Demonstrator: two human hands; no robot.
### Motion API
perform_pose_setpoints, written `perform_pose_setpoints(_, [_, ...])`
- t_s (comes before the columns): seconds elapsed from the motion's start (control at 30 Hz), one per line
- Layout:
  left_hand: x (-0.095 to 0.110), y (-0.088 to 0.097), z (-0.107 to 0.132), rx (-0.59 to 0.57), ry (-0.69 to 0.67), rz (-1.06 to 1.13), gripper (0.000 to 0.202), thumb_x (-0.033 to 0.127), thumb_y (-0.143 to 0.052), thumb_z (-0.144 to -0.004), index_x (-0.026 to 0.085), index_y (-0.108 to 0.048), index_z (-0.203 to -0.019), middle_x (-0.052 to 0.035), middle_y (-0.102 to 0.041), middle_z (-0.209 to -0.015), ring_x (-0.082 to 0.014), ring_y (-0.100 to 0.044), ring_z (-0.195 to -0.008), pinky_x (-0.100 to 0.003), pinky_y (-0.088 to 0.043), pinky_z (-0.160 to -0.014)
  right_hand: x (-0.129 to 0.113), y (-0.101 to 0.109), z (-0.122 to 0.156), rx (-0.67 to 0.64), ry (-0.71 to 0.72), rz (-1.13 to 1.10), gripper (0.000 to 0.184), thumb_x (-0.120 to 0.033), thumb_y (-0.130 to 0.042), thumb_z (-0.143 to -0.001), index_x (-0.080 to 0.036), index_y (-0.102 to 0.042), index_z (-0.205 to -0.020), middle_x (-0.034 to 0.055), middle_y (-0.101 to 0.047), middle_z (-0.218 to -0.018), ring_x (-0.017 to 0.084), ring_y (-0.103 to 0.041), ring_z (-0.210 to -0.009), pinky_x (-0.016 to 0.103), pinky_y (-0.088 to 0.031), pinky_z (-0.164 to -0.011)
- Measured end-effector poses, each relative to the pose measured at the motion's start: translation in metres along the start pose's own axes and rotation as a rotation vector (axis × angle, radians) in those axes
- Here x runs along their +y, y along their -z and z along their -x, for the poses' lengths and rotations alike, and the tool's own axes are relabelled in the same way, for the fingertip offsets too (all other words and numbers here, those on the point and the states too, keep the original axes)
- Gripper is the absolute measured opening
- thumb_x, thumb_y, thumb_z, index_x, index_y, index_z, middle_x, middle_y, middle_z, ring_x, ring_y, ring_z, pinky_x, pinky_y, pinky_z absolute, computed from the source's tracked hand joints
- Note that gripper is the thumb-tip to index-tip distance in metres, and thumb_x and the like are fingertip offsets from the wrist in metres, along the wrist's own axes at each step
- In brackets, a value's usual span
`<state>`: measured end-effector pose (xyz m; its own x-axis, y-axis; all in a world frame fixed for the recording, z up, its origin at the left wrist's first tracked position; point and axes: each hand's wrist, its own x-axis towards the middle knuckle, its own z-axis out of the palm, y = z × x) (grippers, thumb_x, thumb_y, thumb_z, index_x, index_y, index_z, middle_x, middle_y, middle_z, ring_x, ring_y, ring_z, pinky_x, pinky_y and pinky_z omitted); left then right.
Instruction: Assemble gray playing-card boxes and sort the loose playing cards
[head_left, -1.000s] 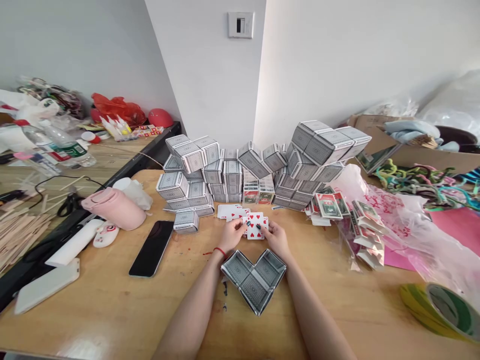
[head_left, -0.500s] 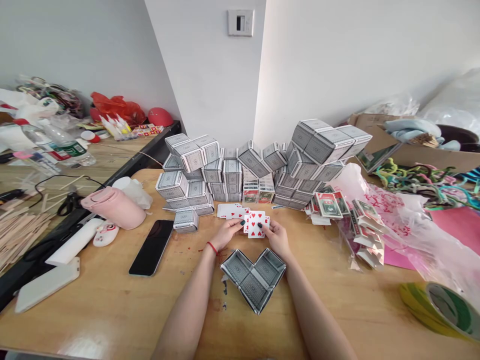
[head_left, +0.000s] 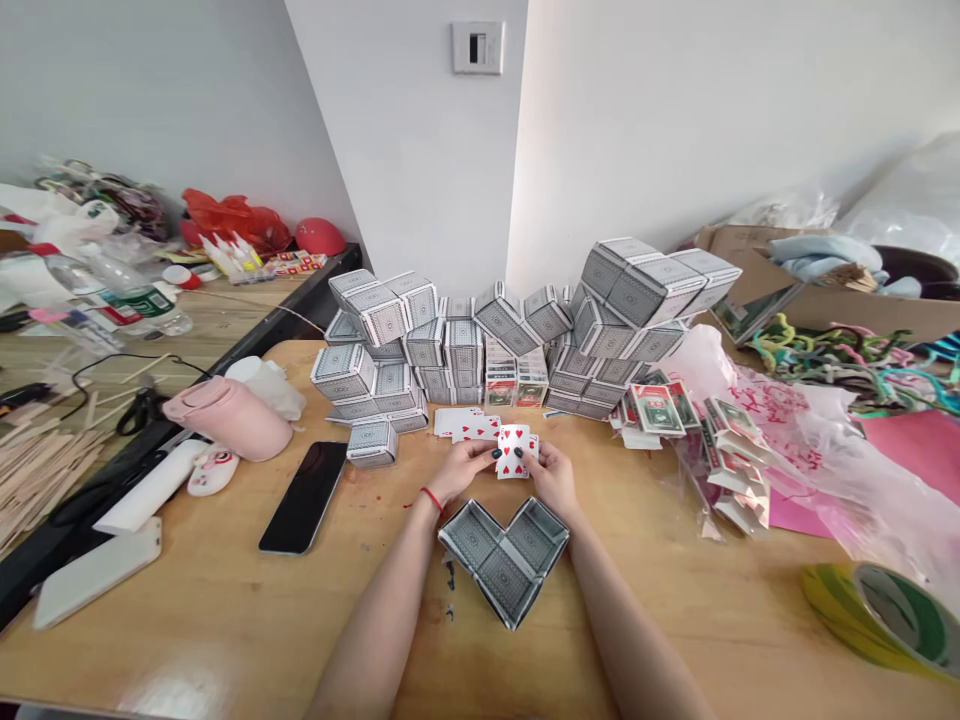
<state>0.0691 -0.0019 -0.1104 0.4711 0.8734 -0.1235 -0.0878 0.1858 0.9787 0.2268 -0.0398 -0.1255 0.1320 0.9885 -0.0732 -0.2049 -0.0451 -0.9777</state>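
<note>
Shifts left hand [head_left: 461, 469] slightly toward 3 o'clock since the frame 0.5 s earlier, hiding the card edge visible at 9 o'clock then. Now pinches front card [head_left: 511, 464] at its 9 o'clock edge with left hand, and from 3 o'clock with right hand [head_left: 553, 477]; both grips clamped, thumbs on the face. Leaves 1 strip of rear card [head_left: 534, 444] showing at 3 o'clock.

Looks, by judgement, like squaring cards together; seems to call next for light, even pressure, to get edges flush without bending.

Faces pips toward wearer, long axis roughly 12-to-6 o'clock. Sits just off the notch of heart-shaped card tray [head_left: 504, 566], at its 12 o'clock; cannot tell whether touching tabletop [head_left: 675, 600]. Nearby at 10 o'clock: loose cards [head_left: 450, 423].
</note>
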Motion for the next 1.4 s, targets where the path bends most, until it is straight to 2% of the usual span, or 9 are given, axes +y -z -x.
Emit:
perform_pose_setpoints(0.27, [0.000, -0.008, -0.003, 0.153, 0.018, -0.059, 0.032, 0.036, -0.069, -0.056, 0.012, -0.066, -0.076, -0.0063, -0.067, -0.078, -0.0159, -0.059, -0.071, -0.028, -0.045, -0.070, 0.000, 0.001, 0.000, -0.001, -0.032, -0.003, 0.038, -0.043, -0.065, -0.060, -0.017, -0.058, -0.087, 0.0072, -0.068, -0.080, 0.022, -0.063, -0.069, 0.035, -0.051, -0.064])
perform_pose_setpoints(0.43, [0.001, -0.010, -0.003, 0.212, 0.034, -0.049, 0.027, 0.035, -0.070, -0.054, 0.012, -0.065, -0.067, -0.0040, -0.066, -0.069, -0.0146, -0.057, -0.064, -0.027, -0.046, -0.064, -0.003, 0.001, 0.000, -0.015, -0.040, -0.033, 0.039, -0.043, -0.066, -0.059, -0.016, -0.059, -0.087, 0.0071, -0.068, -0.081, 0.022, -0.063, -0.071, 0.035, -0.051, -0.064])
perform_pose_setpoints(0.67, [-0.003, -0.011, -0.006, 0.255, 0.037, -0.050, 0.027, 0.035, -0.070, -0.052, 0.011, -0.062, -0.062, -0.0016, -0.061, -0.060, -0.0117, -0.052, -0.056, -0.024, -0.042, -0.055, -0.009, 0.001, 0.001, -0.038, -0.054, -0.043, 0.041, -0.044, -0.067, -0.056, -0.015, -0.061, -0.085, 0.0078, -0.068, -0.082, 0.023, -0.063, -0.071, 0.036, -0.051, -0.065])
perform_pose_setpoints(0.83, [-0.004, -0.013, -0.004, 0.277, -0.046, -0.163, 0.022, 0.033, -0.063, -0.060, 0.013, -0.054, -0.056, 0.0028, -0.051, -0.053, -0.0083, -0.043, -0.051, -0.021, -0.034, -0.051, -0.013, -0.001, 0.002, -0.065, -0.061, -0.069, 0.039, -0.042, -0.068, -0.057, -0.015, -0.062, -0.084, 0.0070, -0.069, -0.080, 0.021, -0.063, -0.068, 0.034, -0.050, -0.065])
perform_pose_setpoints(0.97, [-0.004, -0.019, 0.000, 0.364, -0.146, -0.318, 0.022, 0.031, -0.053, -0.068, 0.016, -0.044, -0.054, 0.0052, -0.041, -0.050, -0.0079, -0.037, -0.050, -0.021, -0.030, -0.051, -0.014, -0.003, 0.002, -0.086, -0.081, -0.057, 0.039, -0.043, -0.068, -0.056, -0.014, -0.062, -0.082, 0.0059, -0.069, -0.074, 0.021, -0.063, -0.064, 0.033, -0.050, -0.060])
perform_pose_setpoints(1.07, [-0.007, -0.024, 0.002, 0.407, -0.205, -0.405, 0.022, 0.031, -0.045, -0.075, 0.017, -0.043, -0.058, 0.0042, -0.041, -0.052, -0.0093, -0.037, -0.052, -0.022, -0.029, -0.052, -0.015, -0.004, 0.003, -0.124, -0.098, -0.030, 0.037, -0.042, -0.069, -0.055, -0.014, -0.063, -0.079, 0.0050, -0.068, -0.071, 0.020, -0.063, -0.061, 0.031, -0.050, -0.056])
perform_pose_setpoints(1.17, [-0.010, -0.027, 0.003, 0.427, -0.216, -0.504, 0.028, 0.033, -0.038, -0.080, 0.018, -0.044, -0.057, 0.0024, -0.043, -0.051, -0.0103, -0.038, -0.050, -0.023, -0.026, -0.050, -0.015, -0.003, 0.004, -0.151, -0.107, -0.015, 0.033, -0.039, -0.069, -0.057, -0.015, -0.063, -0.078, 0.0036, -0.068, -0.069, 0.019, -0.061, -0.058, 0.029, -0.049, -0.052])
perform_pose_setpoints(1.4, [-0.011, -0.028, 0.002, 0.431, -0.204, -0.660, 0.042, 0.038, -0.033, -0.082, 0.018, -0.037, -0.045, 0.0013, -0.039, -0.042, -0.0097, -0.034, -0.043, -0.025, -0.021, -0.046, -0.012, -0.003, 0.003, -0.185, -0.111, -0.026, 0.030, -0.038, -0.069, -0.058, -0.016, -0.063, -0.078, 0.0011, -0.067, -0.064, 0.016, -0.059, -0.051, 0.025, -0.046, -0.046])
